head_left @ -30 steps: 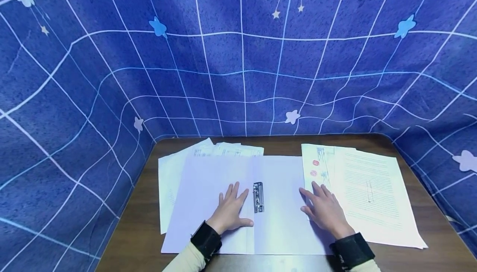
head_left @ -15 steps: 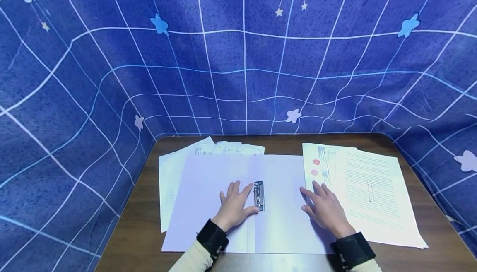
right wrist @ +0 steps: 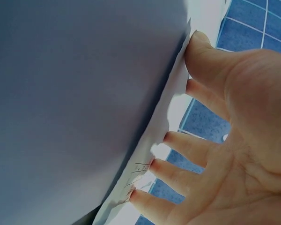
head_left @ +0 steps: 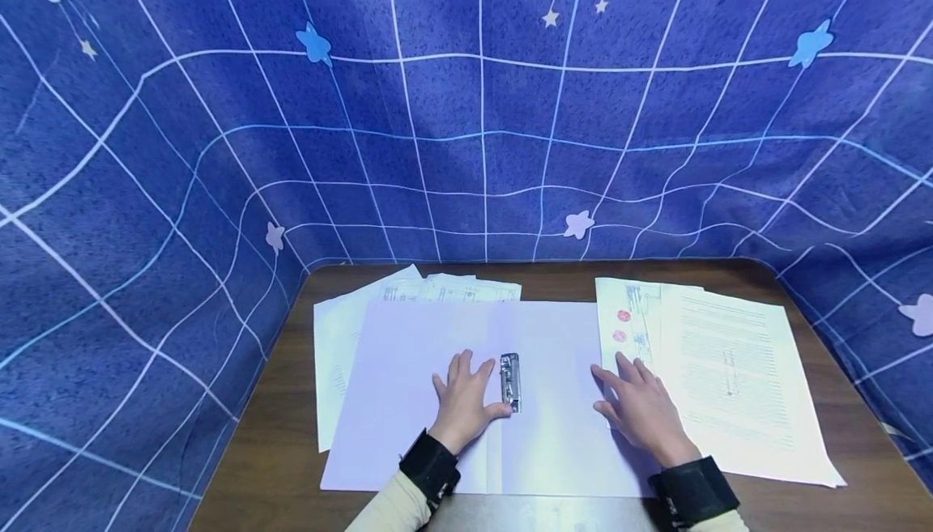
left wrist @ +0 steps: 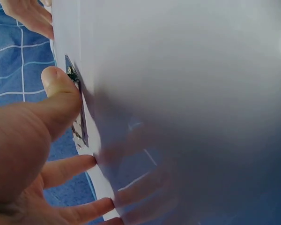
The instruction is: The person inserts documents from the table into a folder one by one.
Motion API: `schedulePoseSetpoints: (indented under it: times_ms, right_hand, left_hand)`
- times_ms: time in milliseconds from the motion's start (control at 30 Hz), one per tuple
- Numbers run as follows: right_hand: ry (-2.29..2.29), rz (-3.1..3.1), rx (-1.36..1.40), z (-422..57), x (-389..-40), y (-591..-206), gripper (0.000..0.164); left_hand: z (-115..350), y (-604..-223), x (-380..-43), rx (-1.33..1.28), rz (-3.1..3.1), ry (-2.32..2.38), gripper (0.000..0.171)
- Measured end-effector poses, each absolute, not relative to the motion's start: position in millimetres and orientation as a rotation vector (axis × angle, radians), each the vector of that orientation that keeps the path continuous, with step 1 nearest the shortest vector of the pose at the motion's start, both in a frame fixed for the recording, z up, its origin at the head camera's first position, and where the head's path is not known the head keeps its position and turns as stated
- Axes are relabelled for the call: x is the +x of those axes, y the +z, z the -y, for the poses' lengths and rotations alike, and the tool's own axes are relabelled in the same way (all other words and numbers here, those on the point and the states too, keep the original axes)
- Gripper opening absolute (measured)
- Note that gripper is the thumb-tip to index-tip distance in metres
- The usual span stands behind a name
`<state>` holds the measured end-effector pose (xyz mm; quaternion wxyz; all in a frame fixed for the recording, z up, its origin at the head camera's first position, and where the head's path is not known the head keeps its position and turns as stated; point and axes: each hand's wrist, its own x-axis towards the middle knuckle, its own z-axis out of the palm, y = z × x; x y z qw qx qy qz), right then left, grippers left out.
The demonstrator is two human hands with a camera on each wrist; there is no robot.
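Note:
A pale lilac folder [head_left: 408,386] lies spread open on the table, with a metal lever clip [head_left: 511,382] at its spine. My left hand [head_left: 463,410] rests on the left cover with fingers spread, its thumb at the clip's lower end and the index fingertip beside the upper end. In the left wrist view the thumb [left wrist: 56,84] overlaps the clip [left wrist: 78,133]. My right hand [head_left: 645,410] lies at the folder's right edge, fingers spread over a paper with red stamps [head_left: 632,313]. In the right wrist view its fingertips [right wrist: 171,137] touch the sheets beside the folder.
Loose papers [head_left: 334,354] stick out from under the folder's left side and top. To the right lies a stack of printed sheets [head_left: 758,402]. The brown wooden table [head_left: 270,443] is bordered by a blue gridded cloth [head_left: 452,168] behind and at the sides.
My left hand has slid right across the cover, bringing the thumb from below the clip to its lower end. The right hand stays in place; the head view shifts slightly.

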<state>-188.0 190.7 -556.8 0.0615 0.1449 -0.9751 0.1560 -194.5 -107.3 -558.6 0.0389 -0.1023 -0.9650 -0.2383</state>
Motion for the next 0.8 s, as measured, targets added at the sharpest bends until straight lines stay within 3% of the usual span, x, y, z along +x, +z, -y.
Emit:
schedulePoseSetpoints:
  times_ms: [333,800]
  right_hand:
    - [0.477,2.969,0.421,-189.4,-189.7,-557.0,0.054]
    - [0.488,2.951,0.43,-190.3,-190.6,-559.1,0.053]
  left_hand:
    - [100.2,-559.6,-198.0,-0.226,2.983,-0.692,0.087]
    - [103.9,-559.4,-195.5,-0.322,2.946,-0.755,0.08]
